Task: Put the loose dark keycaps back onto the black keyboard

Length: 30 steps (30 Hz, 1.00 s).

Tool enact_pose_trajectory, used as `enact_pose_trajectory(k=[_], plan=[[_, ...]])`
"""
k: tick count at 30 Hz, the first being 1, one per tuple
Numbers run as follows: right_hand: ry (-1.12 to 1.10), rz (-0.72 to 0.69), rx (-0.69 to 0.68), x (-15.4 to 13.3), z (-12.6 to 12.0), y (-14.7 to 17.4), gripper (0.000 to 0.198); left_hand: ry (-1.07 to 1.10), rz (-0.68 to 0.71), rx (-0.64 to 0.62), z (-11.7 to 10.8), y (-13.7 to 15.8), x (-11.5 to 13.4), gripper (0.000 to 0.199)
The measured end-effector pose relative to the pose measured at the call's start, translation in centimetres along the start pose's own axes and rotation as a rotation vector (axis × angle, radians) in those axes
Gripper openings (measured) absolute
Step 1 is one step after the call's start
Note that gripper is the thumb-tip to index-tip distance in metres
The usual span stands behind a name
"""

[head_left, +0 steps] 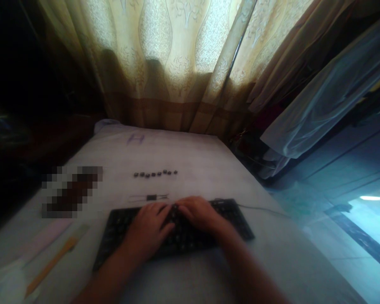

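Observation:
A black keyboard [194, 242] lies at a slight slant on the pale-covered table, under both hands. My left hand [148, 230] rests over its left-middle part, fingers stretched forward and thumb apart. At the upper middle keys, my right hand [198, 213] points left with its fingers bunched together; whatever is at the fingertips is too small and blurred to make out. Just behind the keyboard lies a thin wire tool with a black middle [151, 197], perhaps a keycap puller. Farther back, several small black pieces that look like keycaps [153, 174] form a row.
At left lie a brush with an orange handle [52, 266], a pink strip [47, 238] and a pixelated dark item [74, 192]. A cable [262, 207] runs right from the keyboard. Patterned curtains [183, 63] hang behind the table; cloth [319, 101] hangs at right.

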State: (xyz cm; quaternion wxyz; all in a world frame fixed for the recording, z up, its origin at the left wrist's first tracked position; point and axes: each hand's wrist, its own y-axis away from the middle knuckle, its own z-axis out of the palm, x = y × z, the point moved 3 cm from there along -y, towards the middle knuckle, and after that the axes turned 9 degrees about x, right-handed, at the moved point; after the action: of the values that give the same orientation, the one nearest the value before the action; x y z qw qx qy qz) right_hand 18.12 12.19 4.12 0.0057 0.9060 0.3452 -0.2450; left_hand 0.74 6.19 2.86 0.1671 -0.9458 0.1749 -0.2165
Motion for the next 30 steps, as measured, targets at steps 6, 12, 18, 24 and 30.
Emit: enact_pose_trajectory(k=[6, 12, 18, 24, 30], plan=[[0.033, 0.108, -0.049, -0.4, -0.7, -0.6, 0.038, 0.002, -0.19, -0.117, -1.8, -0.8, -3.1, 0.033], [-0.019, 0.317, -0.175, 1.7, -1.0, -3.5, 0.036, -0.002, -0.257, -0.145, -1.9, -0.8, -5.0, 0.033], [-0.073, 0.485, 0.013, 6.7, -0.4, -7.7, 0.025, 0.034, -0.262, -0.114, -1.3, -0.6, -5.7, 0.031], [-0.094, 0.624, 0.133, 9.7, 0.5, -9.9, 0.022, 0.056, -0.254, -0.104, -1.0, -0.4, -6.0, 0.032], [-0.031, 0.625, 0.215, 9.2, 1.3, -11.5, 0.035, 0.065, -0.225, -0.077, -0.9, -0.3, -6.2, 0.031]])
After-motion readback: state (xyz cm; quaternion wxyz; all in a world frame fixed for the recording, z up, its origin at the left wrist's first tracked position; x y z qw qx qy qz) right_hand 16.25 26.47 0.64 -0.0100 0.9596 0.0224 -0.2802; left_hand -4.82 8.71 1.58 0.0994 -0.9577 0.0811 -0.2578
